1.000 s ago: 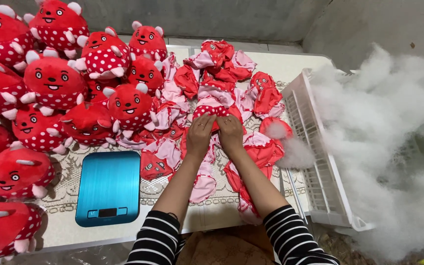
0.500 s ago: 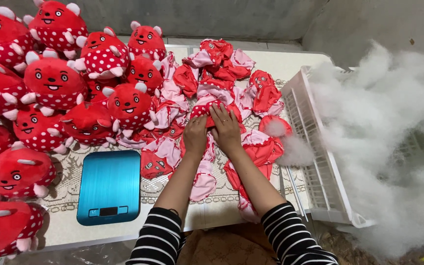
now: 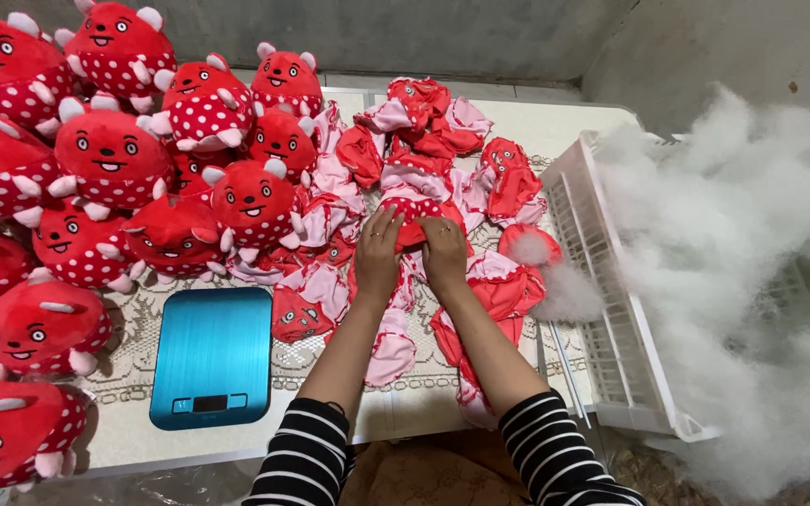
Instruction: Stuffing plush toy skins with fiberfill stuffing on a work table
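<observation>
Unstuffed red-and-pink fabric toy skin (image 3: 412, 214), limp and crumpled, lies at the near edge of a heap of similar empty skins (image 3: 424, 141) in the middle of the lace-covered table (image 3: 124, 375), directly under the fingertips of both hands. The left hand (image 3: 377, 258) and right hand (image 3: 444, 253) lie side by side, palms down, forearms extended forward from striped sleeves, and are about equally near the skin; each pinches its fabric with curled fingers. The skin's long axis cannot be told from its bunched state. Stuffed red plush strawberry dolls with white dots (image 3: 110, 159) are piled to the left, a blue digital scale (image 3: 213, 356) lies near the left forearm, and a white plastic basket (image 3: 611, 300) of loose white fibre filling (image 3: 752, 262) stands to the right.
</observation>
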